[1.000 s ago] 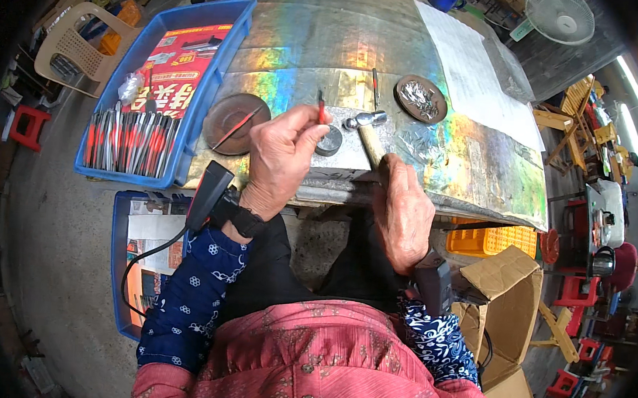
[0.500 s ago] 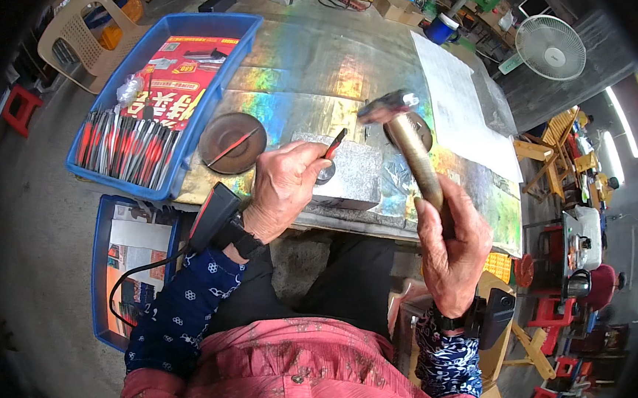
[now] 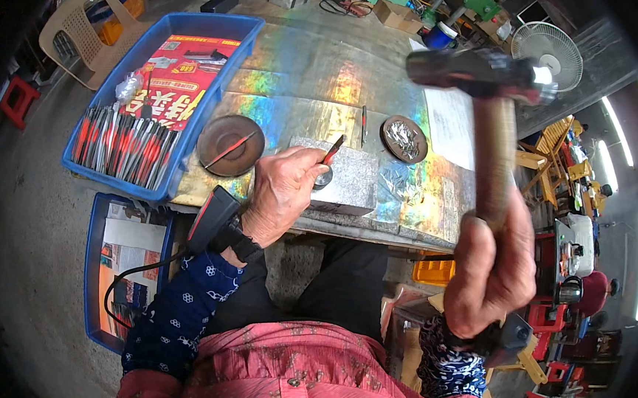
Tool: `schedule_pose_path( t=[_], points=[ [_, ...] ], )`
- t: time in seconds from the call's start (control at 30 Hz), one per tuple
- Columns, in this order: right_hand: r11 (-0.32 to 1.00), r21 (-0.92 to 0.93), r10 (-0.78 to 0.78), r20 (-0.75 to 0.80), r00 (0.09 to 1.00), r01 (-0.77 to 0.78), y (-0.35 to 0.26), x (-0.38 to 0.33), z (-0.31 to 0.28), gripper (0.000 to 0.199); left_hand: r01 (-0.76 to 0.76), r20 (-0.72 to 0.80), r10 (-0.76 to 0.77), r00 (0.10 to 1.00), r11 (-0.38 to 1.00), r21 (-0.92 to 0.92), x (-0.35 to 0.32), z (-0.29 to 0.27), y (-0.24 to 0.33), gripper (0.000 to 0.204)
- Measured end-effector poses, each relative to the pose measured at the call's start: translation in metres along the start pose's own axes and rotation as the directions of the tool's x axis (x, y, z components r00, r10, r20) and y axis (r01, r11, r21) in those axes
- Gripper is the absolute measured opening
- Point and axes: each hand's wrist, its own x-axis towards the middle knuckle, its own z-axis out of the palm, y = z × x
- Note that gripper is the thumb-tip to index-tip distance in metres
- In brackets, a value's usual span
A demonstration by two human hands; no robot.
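Observation:
My left hand point(image 3: 284, 187) is closed on a slim red-and-black rod point(image 3: 334, 148) whose dark end points up and away. It stays low over a speckled grey metal block point(image 3: 356, 178) at the table's near edge. A small dark round piece point(image 3: 323, 177) lies on the block beside my fingertips; its exact kind is unclear. Raised at the right, my right hand point(image 3: 492, 278) is wrapped round the wooden handle of a hammer point(image 3: 493, 163). The hammer's dark metal head is up over the table's right side, well apart from the block.
A brown dish point(image 3: 215, 138) with one red rod stands left of the block. Another dish point(image 3: 410, 159) holds small silvery pieces. A blue tray point(image 3: 239, 56) carries many red, black and silver rods. One thin rod point(image 3: 363, 124) lies behind the block. A fan point(image 3: 566, 50) stands far right.
My right hand has lifted the hammer up and to the right, uncovering the dish of silvery pieces. My left hand keeps its grip on the rod at the block.

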Motion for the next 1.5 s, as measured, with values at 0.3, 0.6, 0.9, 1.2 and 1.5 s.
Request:
schedule_pose_path(
  t=[0.3, 0.6, 0.9, 1.2, 1.5],
  points=[
    [0.983, -0.087, 0.183, 0.308, 0.934, -0.164, 0.008, 0.003, 0.001, 0.030, 0.006, 0.004, -0.006, 1.000, 1.000, -0.010, 0.000, -0.001, 0.001, 0.011],
    [0.958, -0.239, 0.248, 0.423, 0.872, -0.157, 0.004, 0.006, 0.009, 0.032, 0.006, -0.008, -0.006, 1.000, 1.000, -0.025, -0.001, -0.002, 0.000, 0.011],
    [0.976, -0.084, 0.214, 0.254, 0.943, -0.199, 0.014, -0.009, 0.005, 0.026, -0.034, 0.004, 0.034, 0.999, 0.999, -0.012, 0.001, -0.001, 0.001, 0.014],
    [0.947, -0.302, 0.170, 0.198, 0.965, -0.105, 0.054, -0.054, 0.024, 0.028, 0.137, -0.064, -0.155, 0.986, 0.964, -0.229, 0.007, -0.027, -0.001, 0.012],
    [0.828, -0.558, 0.188, 0.174, 0.967, -0.060, 0.082, -0.092, 0.059, 0.039, 0.012, -0.009, -0.008, 1.000, 0.799, 0.602, -0.013, -0.094, -0.049, 0.022]
  ],
)
